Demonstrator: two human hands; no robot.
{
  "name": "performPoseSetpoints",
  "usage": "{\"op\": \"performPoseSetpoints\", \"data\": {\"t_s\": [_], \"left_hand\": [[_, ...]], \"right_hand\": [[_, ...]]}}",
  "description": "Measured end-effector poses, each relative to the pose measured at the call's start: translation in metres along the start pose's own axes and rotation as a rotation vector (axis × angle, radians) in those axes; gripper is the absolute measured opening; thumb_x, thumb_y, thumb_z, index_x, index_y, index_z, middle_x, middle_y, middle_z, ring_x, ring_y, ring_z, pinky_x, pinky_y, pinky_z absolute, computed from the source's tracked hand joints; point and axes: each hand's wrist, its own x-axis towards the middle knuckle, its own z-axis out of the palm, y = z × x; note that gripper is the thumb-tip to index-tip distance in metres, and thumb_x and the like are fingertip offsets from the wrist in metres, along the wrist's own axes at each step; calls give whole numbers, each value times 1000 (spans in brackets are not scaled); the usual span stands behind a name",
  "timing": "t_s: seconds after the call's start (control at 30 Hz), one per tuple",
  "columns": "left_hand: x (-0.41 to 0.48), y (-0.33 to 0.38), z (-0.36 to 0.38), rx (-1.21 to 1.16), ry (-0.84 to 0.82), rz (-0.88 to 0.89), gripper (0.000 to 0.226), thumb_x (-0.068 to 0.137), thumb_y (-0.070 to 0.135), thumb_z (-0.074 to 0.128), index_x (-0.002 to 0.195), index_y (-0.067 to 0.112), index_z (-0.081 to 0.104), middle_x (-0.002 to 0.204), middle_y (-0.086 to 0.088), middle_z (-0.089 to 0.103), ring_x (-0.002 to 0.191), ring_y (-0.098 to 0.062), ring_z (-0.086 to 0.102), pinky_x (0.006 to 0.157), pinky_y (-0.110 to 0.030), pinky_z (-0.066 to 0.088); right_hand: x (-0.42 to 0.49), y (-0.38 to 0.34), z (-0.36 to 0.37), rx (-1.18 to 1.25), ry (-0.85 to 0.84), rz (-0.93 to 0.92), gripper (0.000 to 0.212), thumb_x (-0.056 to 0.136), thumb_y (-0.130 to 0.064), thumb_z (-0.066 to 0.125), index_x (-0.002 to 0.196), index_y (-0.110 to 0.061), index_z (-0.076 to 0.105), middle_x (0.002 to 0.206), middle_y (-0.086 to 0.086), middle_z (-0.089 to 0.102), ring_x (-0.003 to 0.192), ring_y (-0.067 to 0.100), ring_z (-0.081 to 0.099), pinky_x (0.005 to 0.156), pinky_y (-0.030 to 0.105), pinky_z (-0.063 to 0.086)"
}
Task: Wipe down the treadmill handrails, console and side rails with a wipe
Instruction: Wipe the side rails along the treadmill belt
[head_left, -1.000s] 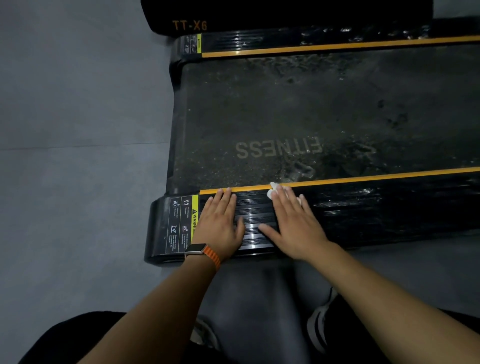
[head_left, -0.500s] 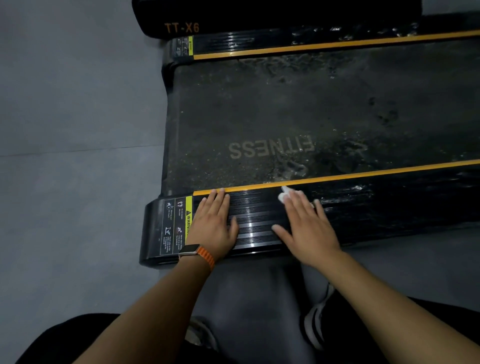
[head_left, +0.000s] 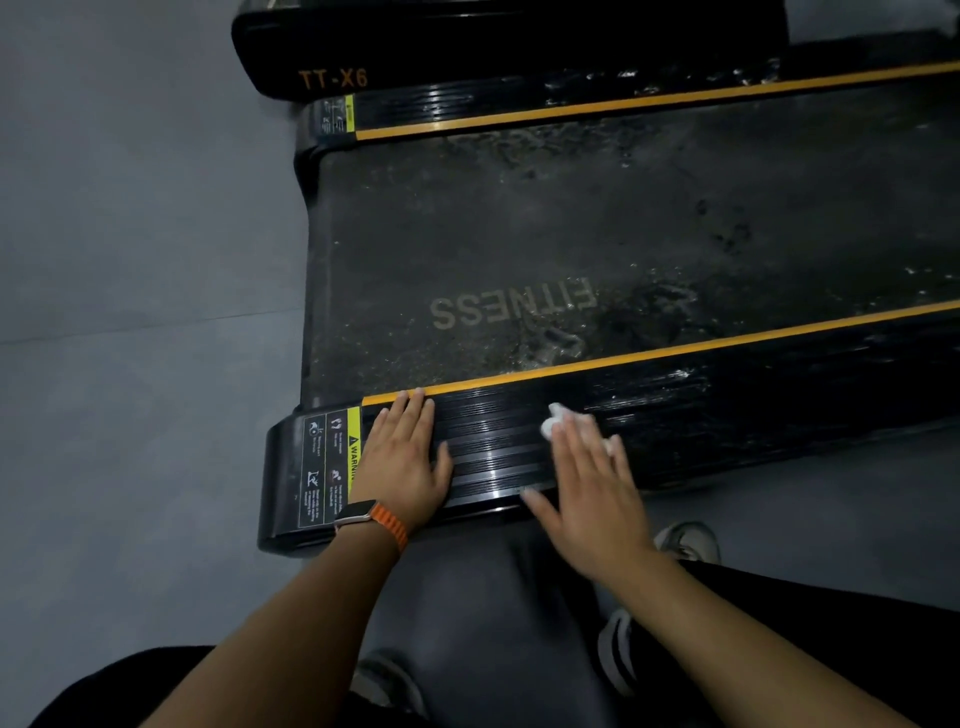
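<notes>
Wipe (head_left: 551, 419) down on the near rail (head_left: 727, 415), a small white wad just right of centre in the frame, peeking out past the fingertips of the right hand (head_left: 589, 493). That hand lies flat on top of it, fingers straight and a little spread, thumb out to the left, pressing the wipe onto the ribbed black surface. Its outline is smeared with blur, so the finer finger detail is lost. Left hand (head_left: 402, 462) is flat as well, palm on the same rail toward its rounded end, fingers straight and close together, tips reaching the orange stripe (head_left: 675, 349) that edges the rail. The two hands are apart, a stretch of bare glossy ribs between them, and neither is curled round anything. A watch (head_left: 358, 512) on an orange band sits on the left wrist, right against the yellow-and-black warning label (head_left: 324, 467) at the rail's end, lower left of centre, and the hand covers the label's right edge. Beyond the stripe the belt (head_left: 597, 223) fills the middle of the frame, dusty and scuffed, with FITNESS printed upside down from this view. Past it, near the top, runs the far rail (head_left: 493, 104) with its own orange stripe, and above that a black cover (head_left: 493, 41) marked TT-X6. Grey floor (head_left: 130, 260) takes the whole left side. Lower right, just past the right wrist, a shoe (head_left: 685, 540) shows on the floor.
</notes>
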Motion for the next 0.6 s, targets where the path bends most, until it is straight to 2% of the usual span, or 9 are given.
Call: {"op": "performPoseSetpoints", "data": {"t_s": [0.1, 0.2, 0.3, 0.43, 0.53, 0.6], "left_hand": [[-1, 2, -1, 5, 2, -4, 73, 98, 50, 25, 154, 6, 43, 164, -12, 34, 155, -26, 23, 127, -43, 17], [0, 1, 0, 20, -2, -6, 73, 98, 50, 24, 154, 6, 42, 164, -12, 34, 155, -26, 24, 127, -43, 18], [0, 3, 0, 48, -13, -7, 75, 98, 49, 20, 155, 6, 42, 164, -12, 33, 155, -27, 24, 127, -43, 18], [1, 6, -4, 100, -39, -15, 78, 97, 50, 11, 158, 8, 34, 168, -10, 26, 157, -24, 17, 128, -39, 11], [2, 10, -4, 123, -80, -45, 75, 99, 48, 13, 161, 9, 27, 170, -9, 19, 158, -23, 11, 129, -38, 8], [3, 22, 0, 108, -64, -87, 78, 98, 51, 12, 160, 7, 28, 169, -11, 20, 158, -26, 13, 129, -40, 10]], "right_hand": [[-3, -10, 9, -42, 7, -191, 89, 101, -70, 28, 166, -9, 18, 174, 9, 13, 162, 25, 5, 125, 54, 15], [-9, 17, 4, -68, 27, -129, 82, 103, -66, 28, 165, -13, 22, 174, 6, 18, 162, 23, 9, 125, 55, 22], [-20, 20, 7, -83, 81, -44, 85, 101, -62, 33, 164, -7, 21, 173, 12, 18, 161, 30, 14, 124, 56, 21], [-19, -12, 20, -65, 95, -176, 89, 98, -63, 37, 164, -5, 23, 173, 14, 17, 161, 31, 11, 124, 54, 16], [-23, 15, 15, -105, 114, -252, 82, 100, -61, 41, 164, -11, 29, 172, 7, 24, 161, 24, 14, 124, 52, 17], [-31, 49, 13, -103, 158, -192, 76, 101, -55, 42, 162, -12, 35, 171, 5, 28, 160, 23, 18, 125, 52, 20]]}}
